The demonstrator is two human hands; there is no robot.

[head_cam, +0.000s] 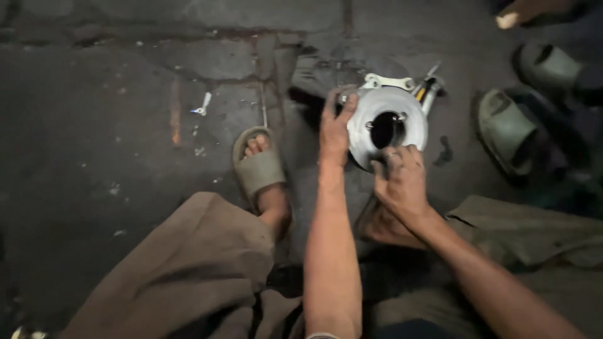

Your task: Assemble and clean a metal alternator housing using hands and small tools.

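A round silver metal disc (pixel 402 103) with a dark centre hole rests on the dark stone floor in front of me. My left hand (pixel 335 129) grips its left rim, fingers curled over the top edge. Along the lower rim my right hand (pixel 402 182) grips the disc, thumb and fingers pressed to the metal. A pale metal bracket (pixel 384 81) and a tool with a yellow-black handle (pixel 427 91) lie just behind the disc.
My left foot in a grey-green slide sandal (pixel 259 168) is planted left of the disc. Two similar sandals (pixel 505 129) lie at the right, with another person's foot (pixel 521 12) at the top right. A small white bolt (pixel 203 105) lies on the floor at the left.
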